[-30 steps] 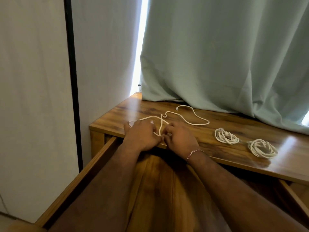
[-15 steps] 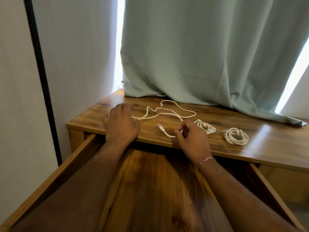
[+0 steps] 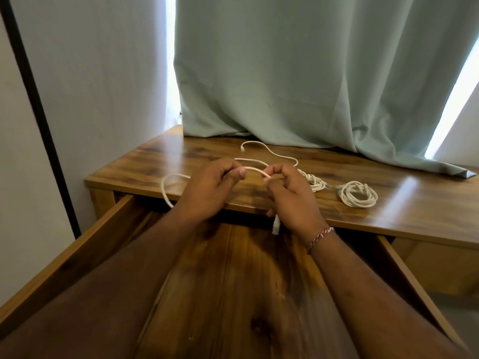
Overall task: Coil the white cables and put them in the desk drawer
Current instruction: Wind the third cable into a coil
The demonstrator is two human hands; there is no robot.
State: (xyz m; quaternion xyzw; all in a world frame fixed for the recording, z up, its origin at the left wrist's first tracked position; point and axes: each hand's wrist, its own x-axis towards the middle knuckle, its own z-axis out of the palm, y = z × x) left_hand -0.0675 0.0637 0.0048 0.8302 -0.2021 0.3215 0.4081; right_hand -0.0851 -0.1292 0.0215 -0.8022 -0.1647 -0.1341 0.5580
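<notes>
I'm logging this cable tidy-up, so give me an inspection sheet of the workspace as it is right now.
Surface: wooden desk top, glossy; drawer below pulled open, no cable visible inside.
Job's things: loose cable uncoiled; near coil and far coil on the desk top.
Clutter: nothing seen.
Hands: left hand and right hand both pinch the loose cable; its plug end hangs below the right hand.
Cables: three white ones, two coiled, none in the drawer.
Surroundings: pale green curtain behind, wall at left.
</notes>
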